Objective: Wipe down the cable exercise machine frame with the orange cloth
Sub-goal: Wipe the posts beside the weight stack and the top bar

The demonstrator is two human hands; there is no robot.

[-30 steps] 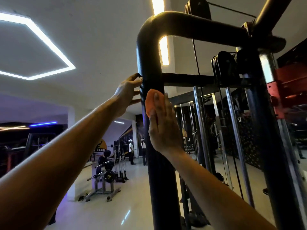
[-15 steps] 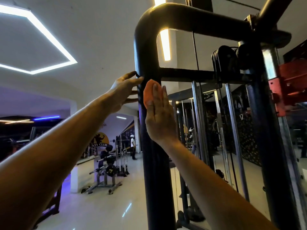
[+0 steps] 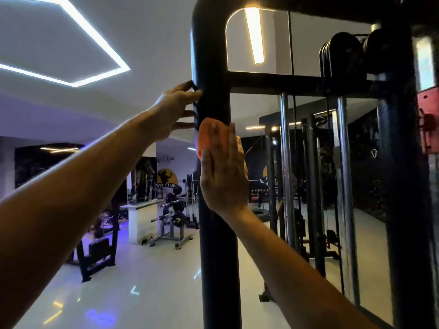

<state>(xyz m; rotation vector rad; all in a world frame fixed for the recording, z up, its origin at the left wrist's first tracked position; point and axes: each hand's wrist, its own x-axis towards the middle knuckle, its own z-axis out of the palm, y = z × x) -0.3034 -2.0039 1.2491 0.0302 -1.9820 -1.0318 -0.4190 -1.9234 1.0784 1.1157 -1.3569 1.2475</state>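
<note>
Flat right hand (image 3: 223, 176) presses orange cloth (image 3: 206, 136) against frame (image 3: 215, 257).

My one head camera sat close to the black frame post (image 3: 215, 210), facing forward and slightly upward.
</note>
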